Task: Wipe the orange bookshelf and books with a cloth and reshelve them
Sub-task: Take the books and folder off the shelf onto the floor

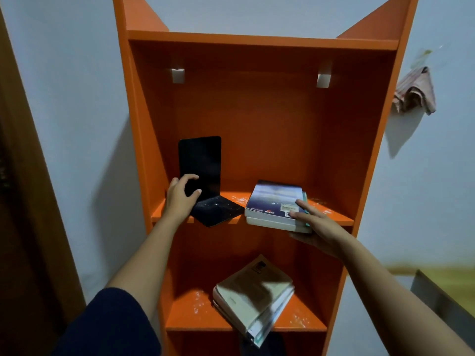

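Observation:
The orange bookshelf (259, 111) stands against a pale wall. On its middle shelf a black L-shaped bookend (203, 160) stands at the left, and my left hand (181, 199) grips its upright plate. To the right lies a stack of books (276, 205) with a blue cover on top, overhanging the shelf's front edge. My right hand (314, 227) holds the stack's right front corner, fingers on top and thumb beneath. A second stack of pale books (254, 294) lies askew on the lower shelf. A striped cloth (415, 92) hangs on the wall to the right.
Both shelf boards show whitish dust patches (240, 199). Two white brackets (177, 75) sit high on the back panel. A brown door frame (28, 201) runs down the left. A grey edge (442, 296) and yellowish floor lie at the lower right.

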A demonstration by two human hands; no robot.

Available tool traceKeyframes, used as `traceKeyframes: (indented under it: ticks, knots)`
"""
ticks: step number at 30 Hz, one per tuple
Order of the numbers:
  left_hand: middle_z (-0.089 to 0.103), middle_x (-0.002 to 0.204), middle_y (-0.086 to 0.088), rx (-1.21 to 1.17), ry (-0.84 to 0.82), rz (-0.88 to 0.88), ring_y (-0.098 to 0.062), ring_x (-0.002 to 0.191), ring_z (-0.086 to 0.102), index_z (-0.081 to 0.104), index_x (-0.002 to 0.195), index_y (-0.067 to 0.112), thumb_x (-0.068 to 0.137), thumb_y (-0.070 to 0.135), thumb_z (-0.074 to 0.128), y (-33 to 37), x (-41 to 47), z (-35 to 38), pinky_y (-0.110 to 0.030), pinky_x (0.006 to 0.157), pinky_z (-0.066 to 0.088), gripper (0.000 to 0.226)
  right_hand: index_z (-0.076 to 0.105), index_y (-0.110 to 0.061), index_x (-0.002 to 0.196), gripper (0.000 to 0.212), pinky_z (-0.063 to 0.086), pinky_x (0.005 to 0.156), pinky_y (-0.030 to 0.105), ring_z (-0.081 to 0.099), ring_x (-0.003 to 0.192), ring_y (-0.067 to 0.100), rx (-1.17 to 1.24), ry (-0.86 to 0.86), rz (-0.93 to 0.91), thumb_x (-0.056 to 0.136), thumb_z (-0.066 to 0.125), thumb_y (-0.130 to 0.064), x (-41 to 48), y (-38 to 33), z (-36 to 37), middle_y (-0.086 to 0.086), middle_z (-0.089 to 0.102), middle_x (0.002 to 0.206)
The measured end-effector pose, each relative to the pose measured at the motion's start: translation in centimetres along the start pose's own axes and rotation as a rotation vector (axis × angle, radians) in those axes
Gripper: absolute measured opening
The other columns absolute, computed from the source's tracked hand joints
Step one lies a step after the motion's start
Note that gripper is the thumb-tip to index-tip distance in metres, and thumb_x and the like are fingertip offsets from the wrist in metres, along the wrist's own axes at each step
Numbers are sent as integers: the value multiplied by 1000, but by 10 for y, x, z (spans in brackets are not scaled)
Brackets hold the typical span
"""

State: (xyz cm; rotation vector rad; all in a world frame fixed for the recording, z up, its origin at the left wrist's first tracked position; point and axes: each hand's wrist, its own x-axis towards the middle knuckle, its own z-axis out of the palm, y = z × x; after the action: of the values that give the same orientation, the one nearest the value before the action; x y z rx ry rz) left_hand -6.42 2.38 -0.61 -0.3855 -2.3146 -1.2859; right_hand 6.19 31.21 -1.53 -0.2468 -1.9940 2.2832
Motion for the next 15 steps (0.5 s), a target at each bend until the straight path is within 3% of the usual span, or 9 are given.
traceKeyframes:
  ticks: [5, 8, 10, 12, 15]
  knots:
    - [54, 130, -9, 90, -3, 117, -25, 118, 52, 52, 133, 21, 90, 5, 57, 4, -16, -5, -23, 87, 39, 46, 48, -19, 135, 58, 58, 53, 27, 59, 88, 25, 129, 51, 4, 83, 64, 1, -15, -1, 14, 13, 51, 123]
    - [56, 132, -6, 146, 30, 160, -22, 99, 60, 49, 135, 27, 89, 8, 59, 10, -36, -21, -32, 80, 52, 50, 50, -17, 131, 55, 60, 57, 32, 58, 90, 27, 173, 86, -26, 82, 63, 5, -39, 4, 21, 10, 53, 108]
    - [60, 127, -7, 153, 52, 187, -22, 98, 61, 51, 133, 28, 88, 8, 60, 13, -55, -35, -38, 82, 52, 51, 52, -17, 129, 53, 60, 60, 33, 57, 91, 27, 188, 107, -60, 82, 62, 6, -63, 11, 26, 9, 54, 105]
    - [61, 124, -8, 120, 62, 199, -25, 106, 59, 52, 132, 26, 87, 7, 60, 18, -80, -53, -33, 82, 49, 50, 53, -16, 128, 52, 60, 60, 32, 59, 89, 27, 182, 129, -104, 82, 62, 6, -90, 21, 32, 8, 56, 105]
    - [62, 123, -3, 162, 95, 183, -22, 102, 59, 54, 131, 31, 87, 11, 59, 22, -124, -86, -23, 70, 38, 48, 55, -18, 126, 52, 59, 59, 30, 63, 85, 25, 152, 129, -170, 80, 64, 6, -135, 43, 41, 7, 59, 108]
